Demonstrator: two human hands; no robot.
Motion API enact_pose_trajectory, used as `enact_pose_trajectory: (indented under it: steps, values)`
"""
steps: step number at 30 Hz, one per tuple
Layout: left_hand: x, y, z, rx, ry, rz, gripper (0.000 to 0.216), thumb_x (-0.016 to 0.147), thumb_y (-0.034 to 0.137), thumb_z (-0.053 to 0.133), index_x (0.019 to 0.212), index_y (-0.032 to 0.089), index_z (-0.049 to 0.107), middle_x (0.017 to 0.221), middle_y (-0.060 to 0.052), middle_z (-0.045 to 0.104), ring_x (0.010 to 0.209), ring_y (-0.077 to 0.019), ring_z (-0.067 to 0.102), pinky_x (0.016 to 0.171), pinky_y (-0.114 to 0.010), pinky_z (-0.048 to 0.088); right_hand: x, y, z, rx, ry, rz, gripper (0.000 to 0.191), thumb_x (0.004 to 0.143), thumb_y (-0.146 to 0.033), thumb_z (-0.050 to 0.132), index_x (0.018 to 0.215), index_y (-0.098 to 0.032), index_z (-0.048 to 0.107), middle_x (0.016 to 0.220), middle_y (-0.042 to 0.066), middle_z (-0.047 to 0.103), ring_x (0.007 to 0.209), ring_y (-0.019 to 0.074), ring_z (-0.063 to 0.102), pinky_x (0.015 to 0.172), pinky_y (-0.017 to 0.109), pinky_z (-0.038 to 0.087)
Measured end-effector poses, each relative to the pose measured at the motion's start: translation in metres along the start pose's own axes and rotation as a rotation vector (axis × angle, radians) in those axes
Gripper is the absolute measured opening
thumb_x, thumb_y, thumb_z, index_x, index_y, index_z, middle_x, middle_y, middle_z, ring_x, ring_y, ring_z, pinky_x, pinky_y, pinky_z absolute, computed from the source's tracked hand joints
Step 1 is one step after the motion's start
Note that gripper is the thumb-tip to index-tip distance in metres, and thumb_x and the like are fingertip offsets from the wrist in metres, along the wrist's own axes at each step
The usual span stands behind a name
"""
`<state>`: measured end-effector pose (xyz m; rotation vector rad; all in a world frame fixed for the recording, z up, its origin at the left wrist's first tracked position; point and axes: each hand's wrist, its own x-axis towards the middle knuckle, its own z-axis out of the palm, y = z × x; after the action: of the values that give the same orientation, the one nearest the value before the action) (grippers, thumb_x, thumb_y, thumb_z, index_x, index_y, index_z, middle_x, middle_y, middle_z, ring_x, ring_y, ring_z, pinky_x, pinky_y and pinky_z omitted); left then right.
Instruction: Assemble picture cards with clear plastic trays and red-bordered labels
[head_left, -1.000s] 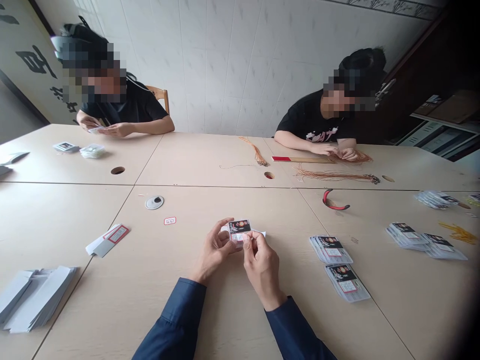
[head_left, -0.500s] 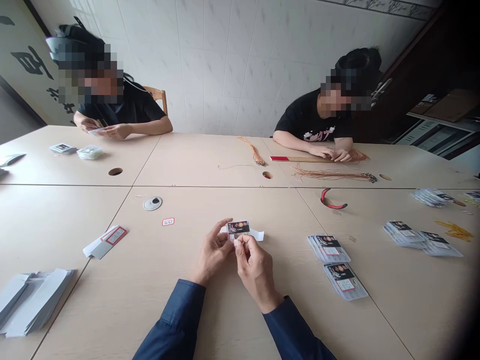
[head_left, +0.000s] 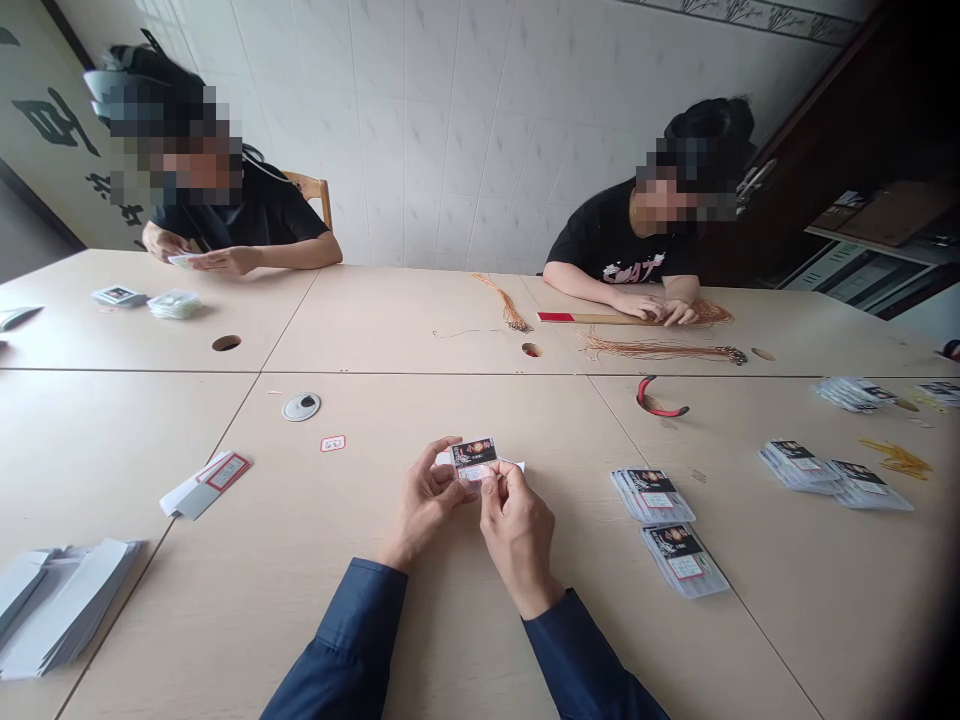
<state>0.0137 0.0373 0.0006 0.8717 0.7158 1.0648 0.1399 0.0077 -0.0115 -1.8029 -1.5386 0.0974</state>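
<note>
My left hand (head_left: 429, 495) is closed on the left side of a small clear plastic box with a black printed label (head_left: 474, 453). At the box's lower right, the thumb and fingertips of my right hand (head_left: 517, 528) are pinched together against its front, over a pale sticker. Whether a loose piece sits between those fingertips is too small to tell. Behind the box lies a white paper strip (head_left: 519, 466), mostly hidden. Right of my hands are two groups of similar labelled boxes, a stack (head_left: 651, 497) and a nearer pile (head_left: 684, 562).
White paper strips (head_left: 71, 610) lie at left, near red-framed labels (head_left: 206, 485). A loose sticker (head_left: 333, 443), a round cap (head_left: 301, 406) and red-black pliers handles (head_left: 660, 400) are farther out. Two co-workers sit opposite, by orange cord bundles (head_left: 660, 347). More boxes (head_left: 799, 466) are at right.
My right hand has shifted slightly right and up along the box front, and a pale sticker area now shows beneath its fingertips. The view has moved slightly.
</note>
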Motion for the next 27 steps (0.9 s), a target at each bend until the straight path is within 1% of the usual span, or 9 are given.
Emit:
enact_pose_trajectory:
  steps: [4,12,27]
  values:
    - [-0.0005,0.0005,0.0009,-0.003,-0.006,0.001,0.06,0.074,0.032,0.077,0.124,0.018,0.048,0.097,-0.011,0.073,0.091,-0.0227,0.068,0.085,-0.037,0.053,0.0,-0.0001,0.0002,0.004,-0.003,0.013,0.029,0.095,-0.039,0.041,0.093,-0.019,0.062,0.066,0.002,0.069,0.054,0.0173,0.061,0.051,0.025,0.034]
    - [-0.0017,0.0021,0.0031,0.007,-0.011,0.008,0.057,0.075,0.031,0.077,0.121,0.018,0.047,0.096,-0.01,0.073,0.09,-0.0228,0.069,0.082,-0.034,0.054,0.001,0.0001,0.0017,0.012,0.004,0.019,0.03,0.095,-0.04,0.041,0.093,-0.019,0.062,0.065,0.002,0.069,0.053,0.0174,0.06,0.05,0.026,0.033]
    - [-0.002,0.0031,0.0032,-0.005,-0.026,0.023,0.056,0.075,0.032,0.076,0.121,0.018,0.048,0.099,-0.011,0.072,0.091,-0.025,0.069,0.084,-0.039,0.054,0.0015,-0.0013,0.0001,0.043,0.026,0.047,0.033,0.092,-0.045,0.044,0.087,-0.019,0.064,0.058,0.0,0.065,0.048,0.0148,0.056,0.05,0.024,0.034]
